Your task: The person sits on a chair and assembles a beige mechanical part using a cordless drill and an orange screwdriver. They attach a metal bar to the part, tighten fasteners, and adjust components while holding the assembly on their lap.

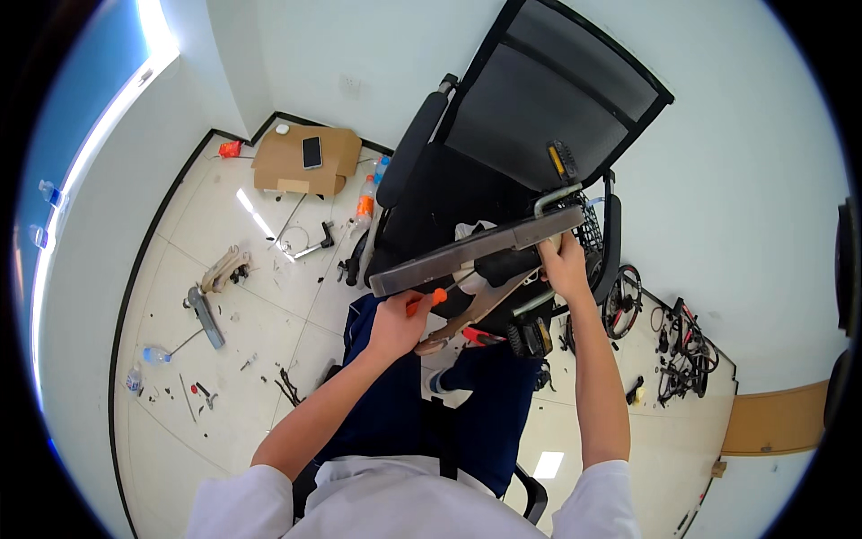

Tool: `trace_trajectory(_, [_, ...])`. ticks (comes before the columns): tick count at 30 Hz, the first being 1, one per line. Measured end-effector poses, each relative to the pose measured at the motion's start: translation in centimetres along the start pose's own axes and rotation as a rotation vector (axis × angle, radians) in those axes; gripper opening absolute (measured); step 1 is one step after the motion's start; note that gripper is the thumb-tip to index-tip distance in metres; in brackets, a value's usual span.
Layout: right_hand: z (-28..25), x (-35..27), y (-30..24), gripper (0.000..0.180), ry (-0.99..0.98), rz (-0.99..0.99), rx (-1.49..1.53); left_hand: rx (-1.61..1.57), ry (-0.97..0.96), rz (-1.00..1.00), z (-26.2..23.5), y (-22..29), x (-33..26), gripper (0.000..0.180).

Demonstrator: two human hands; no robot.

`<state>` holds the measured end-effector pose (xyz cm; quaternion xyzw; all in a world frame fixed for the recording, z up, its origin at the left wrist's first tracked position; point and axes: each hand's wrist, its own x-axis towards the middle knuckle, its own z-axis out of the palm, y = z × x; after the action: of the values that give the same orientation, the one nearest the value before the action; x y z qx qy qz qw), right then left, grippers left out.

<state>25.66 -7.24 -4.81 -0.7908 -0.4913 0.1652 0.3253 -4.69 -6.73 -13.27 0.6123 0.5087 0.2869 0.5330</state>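
My left hand (399, 325) is closed round the orange handle of a screwdriver (437, 297), its thin shaft pointing up and right toward the underside of a long grey bar (476, 250). My right hand (564, 268) grips the bar's right end from below, fingers partly hidden. The bar belongs to what looks like a bicycle part, with a pedal (562, 160) above and another pedal (530, 340) below. Under the bar runs a beige arm (480, 310), tilted down to the left. Where the screwdriver tip touches, I cannot make out.
A black mesh office chair (548, 81) stands before me, its seat under the part. On the floor at left lie metal parts (206, 314), small pieces and bottles (156, 356). A phone (312, 153) rests on cardboard (337, 166). Bicycles (687, 355) stand along the right wall.
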Motion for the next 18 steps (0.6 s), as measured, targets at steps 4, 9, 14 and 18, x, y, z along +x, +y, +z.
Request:
trace_trajectory(4, [-0.4,-0.3,-1.9,0.045,-0.015,0.009,0.014,0.255,0.14,0.369,-0.2,-0.7,-0.5,0.02])
trace_trajectory(9, [-0.3,-1.4,-1.2,0.042,-0.047,0.009,0.12,0.236,0.048,0.322,-1.1,-0.3,-1.0,0.022])
trace_trajectory(14, [0.1,-1.2,-1.3,0.042,-0.016,0.011,0.071,0.189,0.059,0.37,-1.3,0.0,-1.0,0.022])
trace_trajectory(18, [0.4,-0.1,-0.4,0.046,0.016,-0.05,0.023,0.088,-0.016,0.209,-0.8,-2.0,0.3,0.023])
